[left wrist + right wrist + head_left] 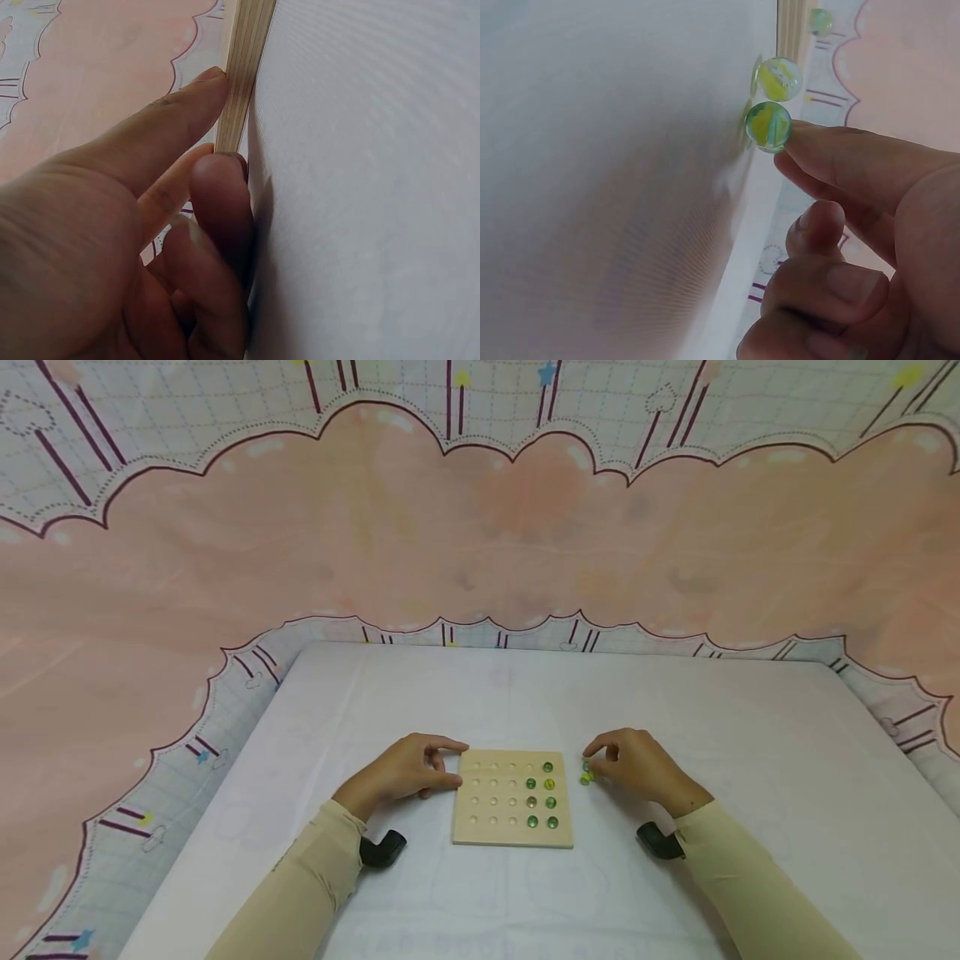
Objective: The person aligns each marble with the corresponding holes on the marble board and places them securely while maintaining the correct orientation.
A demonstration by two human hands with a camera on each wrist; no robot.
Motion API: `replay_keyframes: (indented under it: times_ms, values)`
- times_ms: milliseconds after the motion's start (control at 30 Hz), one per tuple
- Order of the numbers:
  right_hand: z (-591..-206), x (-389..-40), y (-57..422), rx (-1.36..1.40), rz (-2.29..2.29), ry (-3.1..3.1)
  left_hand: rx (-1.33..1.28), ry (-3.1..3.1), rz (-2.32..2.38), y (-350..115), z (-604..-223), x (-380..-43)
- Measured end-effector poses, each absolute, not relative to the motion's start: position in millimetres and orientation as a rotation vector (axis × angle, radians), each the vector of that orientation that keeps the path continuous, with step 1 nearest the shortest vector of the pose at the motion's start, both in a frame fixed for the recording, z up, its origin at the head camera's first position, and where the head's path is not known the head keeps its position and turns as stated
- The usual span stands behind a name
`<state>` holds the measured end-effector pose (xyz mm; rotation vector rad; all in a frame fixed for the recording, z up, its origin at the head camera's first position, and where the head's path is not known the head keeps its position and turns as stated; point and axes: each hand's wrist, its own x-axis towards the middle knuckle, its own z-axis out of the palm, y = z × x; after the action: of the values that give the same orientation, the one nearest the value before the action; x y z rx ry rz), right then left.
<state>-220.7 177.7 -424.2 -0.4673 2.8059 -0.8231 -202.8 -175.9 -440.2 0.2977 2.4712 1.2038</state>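
A square wooden board (492,833) with rows of round hollows lies flat on the table. My left hand (408,766) holds its far left corner, the thumb against the left side and the index finger at the corner. In the left wrist view the thumb (199,94) presses on the layered edge. Green and yellow glass marbles (551,802) sit in the two right-hand columns. Just right of the board, my right hand (637,764) pinches a green-and-yellow marble (769,125) at its thumb and index fingertips. Another clear marble with a yellow swirl (780,79) lies right beside it.
A white-covered table (465,693) carries everything. Behind it hangs a patterned cloth (480,543) in peach and white. A black wrist device (382,849) is on the left wrist, and another black device (660,842) on the right.
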Motion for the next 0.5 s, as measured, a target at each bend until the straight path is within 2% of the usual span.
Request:
replay_keyframes:
  times_ms: [500]
  values:
    - [-423.3,-221.7,174.0,-0.439,-0.791,2.790,0.279,2.480,1.202,-174.2,-441.9,-201.8]
